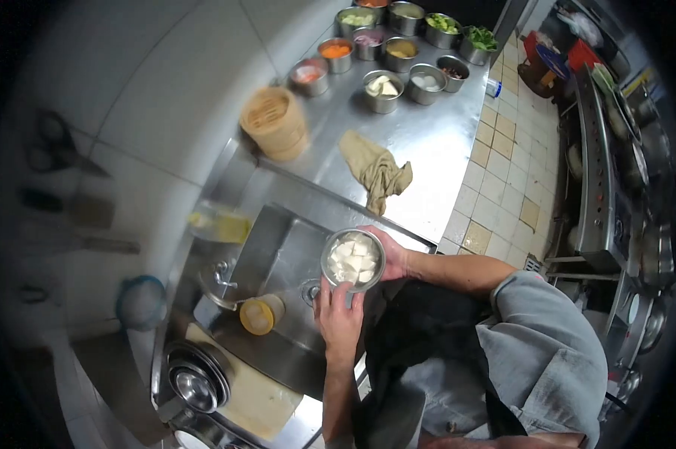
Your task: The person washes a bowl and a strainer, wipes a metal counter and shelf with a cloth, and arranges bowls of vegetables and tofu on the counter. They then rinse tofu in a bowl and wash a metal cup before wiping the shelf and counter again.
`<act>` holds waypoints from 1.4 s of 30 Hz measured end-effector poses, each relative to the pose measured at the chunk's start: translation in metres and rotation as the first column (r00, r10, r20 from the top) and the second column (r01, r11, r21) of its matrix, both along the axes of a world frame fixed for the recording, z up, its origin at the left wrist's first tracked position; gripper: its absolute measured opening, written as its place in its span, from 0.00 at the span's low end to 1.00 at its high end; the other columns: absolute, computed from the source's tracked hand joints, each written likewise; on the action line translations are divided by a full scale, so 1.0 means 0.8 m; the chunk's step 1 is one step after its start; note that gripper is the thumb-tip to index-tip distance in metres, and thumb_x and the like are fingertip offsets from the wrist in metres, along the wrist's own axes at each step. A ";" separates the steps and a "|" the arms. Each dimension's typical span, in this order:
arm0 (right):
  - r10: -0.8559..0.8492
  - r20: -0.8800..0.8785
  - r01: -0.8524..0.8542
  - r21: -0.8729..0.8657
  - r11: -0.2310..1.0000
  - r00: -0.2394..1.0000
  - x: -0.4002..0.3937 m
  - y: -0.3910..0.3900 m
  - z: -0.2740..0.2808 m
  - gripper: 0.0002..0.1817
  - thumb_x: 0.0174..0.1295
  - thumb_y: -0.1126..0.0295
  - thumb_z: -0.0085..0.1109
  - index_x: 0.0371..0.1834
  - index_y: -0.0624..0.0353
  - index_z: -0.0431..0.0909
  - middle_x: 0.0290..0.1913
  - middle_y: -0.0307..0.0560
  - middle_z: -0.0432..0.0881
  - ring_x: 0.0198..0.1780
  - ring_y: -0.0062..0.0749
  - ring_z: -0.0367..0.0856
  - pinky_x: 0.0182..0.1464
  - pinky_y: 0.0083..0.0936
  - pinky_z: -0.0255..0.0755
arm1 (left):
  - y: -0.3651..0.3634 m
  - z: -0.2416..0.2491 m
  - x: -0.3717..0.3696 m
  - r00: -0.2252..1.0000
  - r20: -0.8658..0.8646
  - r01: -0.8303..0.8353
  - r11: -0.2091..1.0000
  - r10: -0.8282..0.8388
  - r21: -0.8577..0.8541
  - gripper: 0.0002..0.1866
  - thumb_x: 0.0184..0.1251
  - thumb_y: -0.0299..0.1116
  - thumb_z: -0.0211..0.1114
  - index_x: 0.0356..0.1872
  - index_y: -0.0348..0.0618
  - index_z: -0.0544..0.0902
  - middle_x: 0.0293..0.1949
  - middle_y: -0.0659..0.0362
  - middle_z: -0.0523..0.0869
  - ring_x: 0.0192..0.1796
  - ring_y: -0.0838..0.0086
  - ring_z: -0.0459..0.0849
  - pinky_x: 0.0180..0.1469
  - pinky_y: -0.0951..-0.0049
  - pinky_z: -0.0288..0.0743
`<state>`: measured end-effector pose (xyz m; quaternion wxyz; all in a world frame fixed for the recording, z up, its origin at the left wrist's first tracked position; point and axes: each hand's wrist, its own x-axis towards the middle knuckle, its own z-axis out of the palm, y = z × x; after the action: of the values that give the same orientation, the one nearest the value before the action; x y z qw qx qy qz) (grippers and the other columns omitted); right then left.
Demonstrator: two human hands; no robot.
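Over the right part of the sink (pixel 278 247) I hold a round metal bowl (pixel 353 260) filled with white chunks. The fingers of my left hand (pixel 339 318) press against the bowl's near side, with some fingertips at its rim. My right hand (pixel 390 253) wraps round the bowl's far right side, its fingers partly hidden behind the bowl. Below the bowl's left edge the sink drain shows. A yellow-lidded container (pixel 258 317) stands at the sink's near left part, beside the faucet (pixel 222 275).
A crumpled tan cloth (pixel 377 170) and a bamboo steamer (pixel 275 123) lie on the steel counter (pixel 443 161). Several metal bowls of food, one with white pieces (pixel 384 91), stand behind. Stacked metal bowls (pixel 196 382) and a cutting board (pixel 256 400) are at lower left.
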<state>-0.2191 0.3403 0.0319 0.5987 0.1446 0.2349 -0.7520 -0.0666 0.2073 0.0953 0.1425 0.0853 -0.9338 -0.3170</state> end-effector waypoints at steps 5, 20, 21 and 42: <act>-0.118 -0.030 0.117 -0.057 0.992 0.993 -0.032 0.040 -0.001 0.36 0.71 0.36 0.39 0.66 0.52 0.77 0.65 0.45 0.81 0.64 0.42 0.80 0.67 0.44 0.72 | 0.033 0.024 -0.050 0.995 -0.046 0.084 0.996 -0.084 -0.013 0.14 0.56 0.33 0.76 0.43 0.46 0.84 0.61 0.41 0.78 0.51 0.44 0.82 0.52 0.51 0.76; -0.353 -0.186 0.385 0.187 0.904 0.917 -0.115 0.344 -0.044 0.39 0.73 0.33 0.38 0.58 0.60 0.77 0.52 0.52 0.85 0.56 0.38 0.85 0.49 0.47 0.85 | 0.181 -0.034 -0.378 0.961 -0.099 0.274 0.939 -0.259 0.205 0.10 0.55 0.27 0.76 0.36 0.40 0.83 0.44 0.52 0.84 0.45 0.55 0.86 0.44 0.61 0.79; -0.418 -0.163 0.445 0.201 0.873 0.894 -0.110 0.359 -0.047 0.37 0.73 0.34 0.39 0.57 0.61 0.77 0.49 0.51 0.86 0.53 0.38 0.86 0.47 0.45 0.86 | 0.185 -0.042 -0.394 0.956 -0.094 0.294 0.932 -0.280 0.211 0.10 0.56 0.28 0.76 0.36 0.40 0.83 0.45 0.52 0.84 0.45 0.55 0.86 0.45 0.60 0.79; -0.560 -0.202 0.593 0.356 0.722 0.804 -0.109 0.384 -0.065 0.30 0.76 0.41 0.44 0.52 0.61 0.77 0.40 0.49 0.87 0.44 0.35 0.88 0.43 0.36 0.87 | 0.074 -0.184 -0.460 0.986 0.133 -0.029 0.888 0.102 -0.460 0.29 0.76 0.43 0.53 0.70 0.35 0.70 0.70 0.38 0.70 0.75 0.46 0.63 0.77 0.40 0.48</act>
<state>-0.3060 0.6478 -0.0203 0.2823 0.3000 0.3512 -0.8408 -0.4348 0.2662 -0.0522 0.0968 0.1052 -0.9868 -0.0764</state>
